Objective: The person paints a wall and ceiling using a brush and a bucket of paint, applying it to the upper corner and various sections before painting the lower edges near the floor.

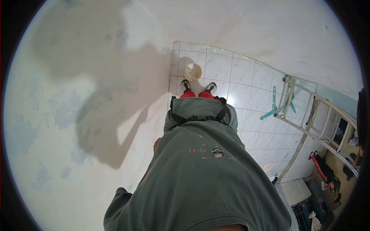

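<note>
At the left edge of my green shirt (200, 173), a small bit of skin of my left hand (156, 144) shows beside the wall. Its fingers are hidden behind the cloth, so what it holds, if anything, cannot be made out. My right hand does not appear. Below me a whitish bucket (192, 72) stands on the tiled floor, just in front of my sandalled feet. A dark strap with a buckle (198, 118) crosses my waist.
The patchy painted wall (54, 111) rises close on my left, with my shadow on it. Another wall (246, 27) stands ahead. To the right is a metal ladder (325, 119), with teal tape strips (268, 114) near its end. Several items lie beyond a doorway.
</note>
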The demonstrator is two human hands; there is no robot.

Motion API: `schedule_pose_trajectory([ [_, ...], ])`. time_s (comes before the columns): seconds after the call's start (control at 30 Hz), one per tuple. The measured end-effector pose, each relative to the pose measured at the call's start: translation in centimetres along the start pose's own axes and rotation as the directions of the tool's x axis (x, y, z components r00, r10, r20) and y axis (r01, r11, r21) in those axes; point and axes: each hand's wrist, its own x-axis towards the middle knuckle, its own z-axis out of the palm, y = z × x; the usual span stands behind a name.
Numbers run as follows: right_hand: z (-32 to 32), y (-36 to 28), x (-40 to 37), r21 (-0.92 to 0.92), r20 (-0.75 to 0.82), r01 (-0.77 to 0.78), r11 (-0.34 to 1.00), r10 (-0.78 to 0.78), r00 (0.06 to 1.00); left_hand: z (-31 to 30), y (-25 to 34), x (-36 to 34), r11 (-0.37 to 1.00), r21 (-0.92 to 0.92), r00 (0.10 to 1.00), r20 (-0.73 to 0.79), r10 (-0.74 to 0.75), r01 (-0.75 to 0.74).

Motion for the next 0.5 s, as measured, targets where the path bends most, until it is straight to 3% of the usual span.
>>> schedule_pose_trajectory([
  [0.5, 3.4, 0.3, -3.5, -0.001, -0.312, -0.064, 0.998, 0.061, 0.948, -0.9, -0.9, 1.2, 0.999, 0.045, 1.000, 0.006, 0.014, -0.014],
])
